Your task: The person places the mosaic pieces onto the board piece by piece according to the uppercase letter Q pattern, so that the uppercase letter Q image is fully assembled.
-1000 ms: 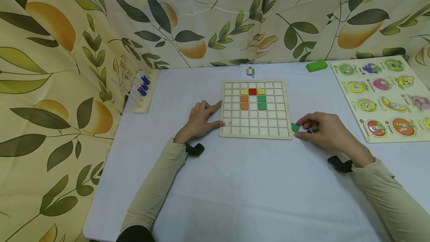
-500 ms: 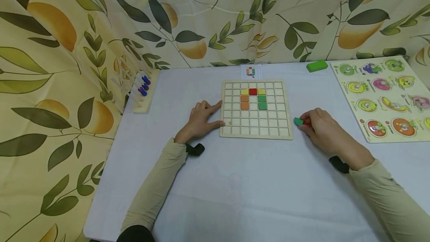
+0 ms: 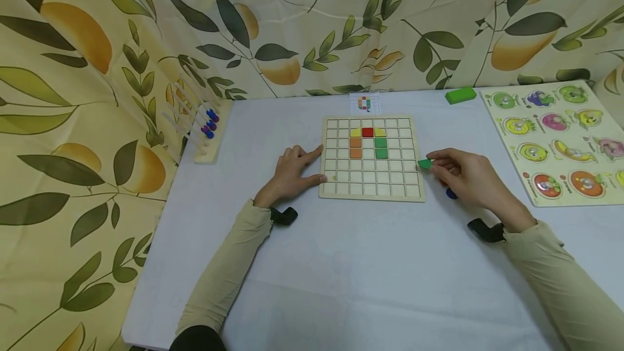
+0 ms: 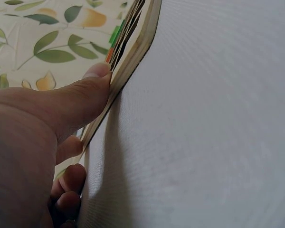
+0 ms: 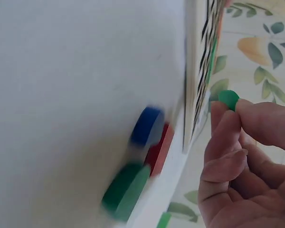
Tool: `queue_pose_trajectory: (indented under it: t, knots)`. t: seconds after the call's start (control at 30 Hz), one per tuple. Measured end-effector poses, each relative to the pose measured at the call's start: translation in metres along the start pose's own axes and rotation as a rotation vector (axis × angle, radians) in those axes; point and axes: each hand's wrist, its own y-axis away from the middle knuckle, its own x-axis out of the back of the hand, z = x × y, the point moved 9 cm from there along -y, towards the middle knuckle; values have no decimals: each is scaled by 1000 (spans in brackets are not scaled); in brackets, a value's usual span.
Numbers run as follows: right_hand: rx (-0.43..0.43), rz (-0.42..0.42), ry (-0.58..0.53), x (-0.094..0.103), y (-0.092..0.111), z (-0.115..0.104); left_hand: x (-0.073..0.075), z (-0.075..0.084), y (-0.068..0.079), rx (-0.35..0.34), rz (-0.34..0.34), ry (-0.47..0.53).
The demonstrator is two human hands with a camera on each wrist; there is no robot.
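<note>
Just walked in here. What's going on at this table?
A person is working at a gridded board. Their right hand pinches a small green piece by its right edge; their left hand touches its left edge. Coloured tiles sit on the grid in an arch, open toward the person. A small patterned card lies just behind. A blue block, a red block and a green block lie loose near the right hand.

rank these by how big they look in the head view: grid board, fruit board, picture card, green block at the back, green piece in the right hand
1. Fruit board, even cut off by the frame
2. Grid board
3. Picture card
4. Green block
5. Green piece, partly covered by the right hand
</note>
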Motion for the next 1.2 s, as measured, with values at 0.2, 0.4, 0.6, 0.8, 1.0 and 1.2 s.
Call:
queue_pose_trajectory:
  t: [0.2, 0.4, 0.6, 0.8, 1.0, 1.2]
  knots:
    - [-39, -3, -104, -9, -13, -2, 0, 0, -1, -8, 4, -4]
    - [-53, -51, -131, -24, -25, -12, 1, 1, -2, -13, 6, -18]
    - [-55, -105, -184, -40, -39, -22, 0, 2, -3, -11, 7, -20]
    - [-14, -118, -238, -50, -49, -31, -1, 0, -3, -15, 1, -12]
    - [-23, -126, -230, -59, -58, -37, -1, -1, -2, -13, 5, -7]
    - [-26, -148, -195, -70, -65, -42, -3, -4, -2, -5, 2, -6]
